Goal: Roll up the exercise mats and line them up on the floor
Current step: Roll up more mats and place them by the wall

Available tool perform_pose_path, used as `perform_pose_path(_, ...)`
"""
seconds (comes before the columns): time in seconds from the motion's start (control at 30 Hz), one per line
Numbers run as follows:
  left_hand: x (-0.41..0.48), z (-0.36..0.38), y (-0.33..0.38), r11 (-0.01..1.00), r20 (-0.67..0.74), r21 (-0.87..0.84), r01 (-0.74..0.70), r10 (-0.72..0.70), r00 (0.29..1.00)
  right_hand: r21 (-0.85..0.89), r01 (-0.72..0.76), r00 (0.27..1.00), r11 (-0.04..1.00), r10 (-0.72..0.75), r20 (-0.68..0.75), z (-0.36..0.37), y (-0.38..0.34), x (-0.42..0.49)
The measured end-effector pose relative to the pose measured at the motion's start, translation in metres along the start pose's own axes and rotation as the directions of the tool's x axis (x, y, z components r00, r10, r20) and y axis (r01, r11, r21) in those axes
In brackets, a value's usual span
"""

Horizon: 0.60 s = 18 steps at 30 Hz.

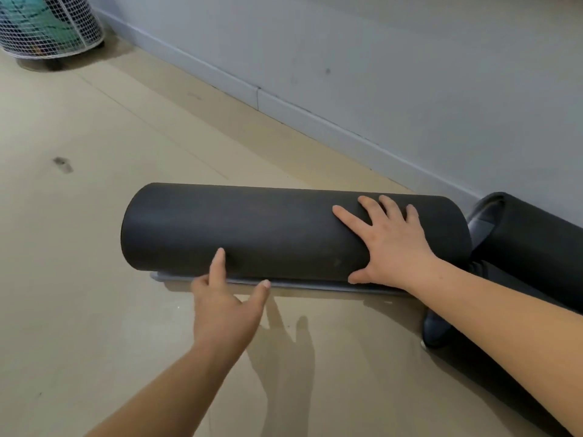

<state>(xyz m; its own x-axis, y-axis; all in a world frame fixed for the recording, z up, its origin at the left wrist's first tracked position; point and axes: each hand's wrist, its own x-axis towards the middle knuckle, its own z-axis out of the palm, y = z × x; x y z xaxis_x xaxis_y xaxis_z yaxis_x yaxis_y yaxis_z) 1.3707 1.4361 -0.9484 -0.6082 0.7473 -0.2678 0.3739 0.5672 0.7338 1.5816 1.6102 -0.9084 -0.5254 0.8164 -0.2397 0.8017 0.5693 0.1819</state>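
Rolled mat on floor (edge peeking out under it), right hand flat on mat, fingers spread apart, left hand at mat's near side, pointing finger touching it, another roll by mat's right end

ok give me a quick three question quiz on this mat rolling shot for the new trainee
1. True or false: the right hand lies flat, fingers spread, on the rolled mat.
2. What stands at the top left by the wall? A) mesh basket B) chair C) bucket
3. Fill in: the left hand touches the mat with its ___ finger.
Key: 1 true; 2 A; 3 index.
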Motion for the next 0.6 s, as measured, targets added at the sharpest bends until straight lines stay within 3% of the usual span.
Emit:
perform_pose_path(0.1,-0.005,0.045,0.022,0.957,0.177,-0.263,0.120,-0.075,0.981,-0.046,0.045,0.998,0.998,-0.042,0.054,-0.003,0.019,0.002)
perform_pose_path(0.17,0.004,0.063,0.040,0.936,0.156,-0.314,0.158,-0.113,0.981,-0.059,0.053,0.996,0.997,-0.049,0.076,-0.004,0.029,0.004)
perform_pose_path(0.37,0.063,0.077,0.068,0.961,0.044,-0.252,0.118,-0.110,0.993,-0.031,-0.013,1.000,0.999,0.013,-0.010,0.006,0.037,0.023)
perform_pose_path(0.43,0.099,0.076,0.077,0.969,0.083,-0.235,0.077,-0.059,0.995,-0.023,-0.087,0.995,0.996,0.085,-0.056,0.015,0.034,0.032)
perform_pose_path(0.53,0.138,0.077,0.103,0.956,0.247,-0.280,0.085,-0.014,0.969,0.005,-0.189,0.979,0.982,0.189,-0.074,0.020,0.037,0.046)
perform_pose_path(0.6,0.140,0.093,0.118,0.957,0.239,-0.278,0.082,-0.014,0.971,0.044,-0.227,0.971,0.973,0.230,-0.067,0.021,0.041,0.054)
